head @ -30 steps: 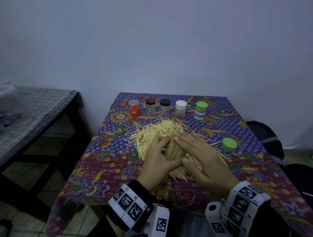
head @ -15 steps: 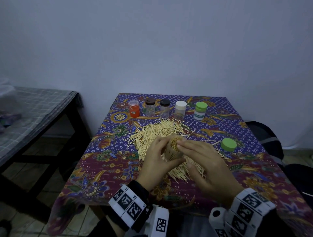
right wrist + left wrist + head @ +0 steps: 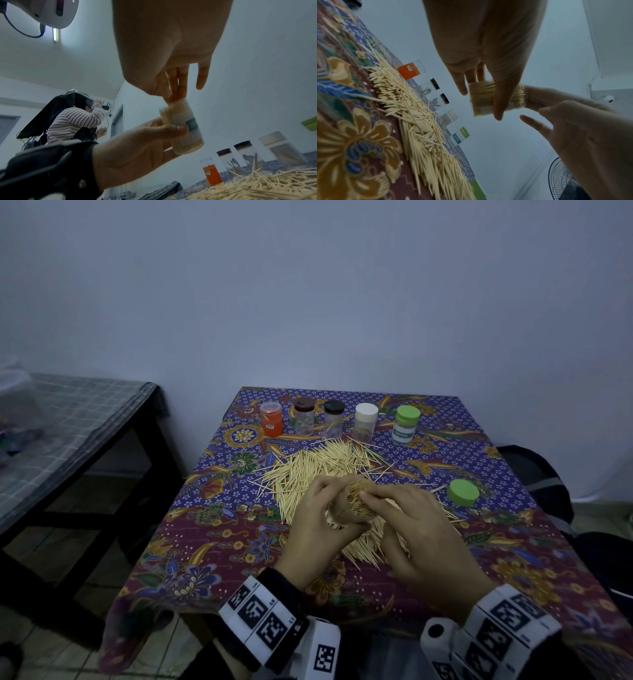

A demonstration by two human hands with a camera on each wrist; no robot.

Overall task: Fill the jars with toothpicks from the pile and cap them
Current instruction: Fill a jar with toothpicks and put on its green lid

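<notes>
My left hand (image 3: 318,518) grips a clear labelled jar (image 3: 356,501) packed with toothpicks and holds it tilted just above the toothpick pile (image 3: 318,467). In the left wrist view my thumb crosses the jar (image 3: 513,97). My right hand (image 3: 411,525) reaches over it, and its straight fingertips (image 3: 176,94) touch the toothpick ends at the jar's (image 3: 185,129) open mouth. A loose green cap (image 3: 463,492) lies on the cloth to the right of my hands.
Five capped jars stand in a row at the back: orange (image 3: 271,419), brown-capped (image 3: 304,416), black-capped (image 3: 334,418), white-capped (image 3: 365,421), green-capped (image 3: 406,424). A dark table (image 3: 85,419) stands left, a dark bag (image 3: 537,474) right. Another person (image 3: 75,119) stands behind.
My left hand has lifted and tilted the jar off the pile, so its mouth now shows. My right hand has shifted from the jar's side onto the toothpick ends.
</notes>
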